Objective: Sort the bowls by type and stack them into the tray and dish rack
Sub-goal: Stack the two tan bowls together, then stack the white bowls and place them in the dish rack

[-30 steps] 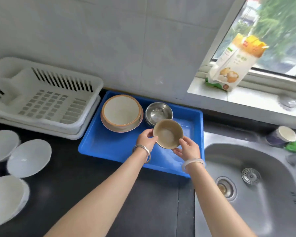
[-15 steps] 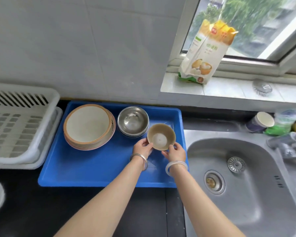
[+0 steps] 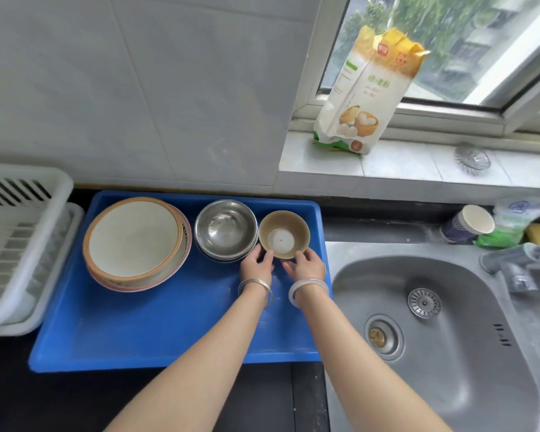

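A small tan bowl (image 3: 283, 233) sits upright in the back right corner of the blue tray (image 3: 156, 332). My left hand (image 3: 257, 265) and my right hand (image 3: 304, 264) hold its near side from either flank, fingers curled against its wall. To its left stands a stack of steel bowls (image 3: 225, 229), touching or almost touching it. A stack of large beige bowls with orange rims (image 3: 135, 242) fills the tray's back left. The white dish rack (image 3: 16, 244) lies left of the tray, cut off by the frame edge.
A steel sink (image 3: 434, 332) lies right of the tray, with a tap (image 3: 518, 260) at its far right. A flour bag (image 3: 368, 92) leans on the window sill. A paper cup (image 3: 469, 224) and sponge stand behind the sink.
Both hands carried the tan bowl away from me and set it lower, into the tray's back right corner beside the steel bowls. The view swung right, so the white bowls on the counter left the frame.
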### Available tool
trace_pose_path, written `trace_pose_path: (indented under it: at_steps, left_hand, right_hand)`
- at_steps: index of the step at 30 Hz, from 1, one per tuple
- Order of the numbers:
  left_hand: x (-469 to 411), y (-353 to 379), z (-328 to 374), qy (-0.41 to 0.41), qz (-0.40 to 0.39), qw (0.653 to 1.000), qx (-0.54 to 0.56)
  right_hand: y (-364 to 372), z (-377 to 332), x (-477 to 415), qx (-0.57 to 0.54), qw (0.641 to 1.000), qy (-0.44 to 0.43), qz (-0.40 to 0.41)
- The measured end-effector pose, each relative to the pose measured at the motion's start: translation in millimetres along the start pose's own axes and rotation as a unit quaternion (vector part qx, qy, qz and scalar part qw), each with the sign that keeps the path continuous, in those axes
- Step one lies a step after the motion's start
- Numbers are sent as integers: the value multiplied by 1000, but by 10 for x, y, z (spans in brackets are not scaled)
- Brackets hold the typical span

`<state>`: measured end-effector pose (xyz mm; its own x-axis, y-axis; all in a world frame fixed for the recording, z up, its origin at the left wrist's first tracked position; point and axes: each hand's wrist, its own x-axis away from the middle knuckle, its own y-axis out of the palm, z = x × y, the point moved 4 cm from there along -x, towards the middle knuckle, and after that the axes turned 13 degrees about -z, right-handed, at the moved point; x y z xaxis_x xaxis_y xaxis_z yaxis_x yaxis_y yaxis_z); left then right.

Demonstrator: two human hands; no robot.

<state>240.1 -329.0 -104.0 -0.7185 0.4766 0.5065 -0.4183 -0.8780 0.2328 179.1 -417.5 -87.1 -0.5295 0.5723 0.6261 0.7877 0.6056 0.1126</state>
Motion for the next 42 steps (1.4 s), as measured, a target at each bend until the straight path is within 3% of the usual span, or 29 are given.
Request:
trace_pose_path:
  at_steps: [17,23,27,31,37,42]
  left_hand:
    - [209,-6,62,-18,5,996,-82]
    - [703,-268,198,-9,-9,986,-168]
    - [1151,-658,322,32,6,969,-244]
    - [1722,-1237,377,69,79,954,-279]
    - [2642,-2331,184,91,279,904,-309]
    - [3294,-3200,-117,44,449,843,-294]
  right_hand:
    - [-26,-77,135,27,997,41,-59]
    - [-119,-7,545,175,983,-13,-63]
    - [51,66,920,296,948,-70,-89]
    - [529,242,1333,375,907,-111,-157]
    - [1529,873,1920,479,814,-137,-299]
    - [2383,1469,2327,545,724,-124,-404]
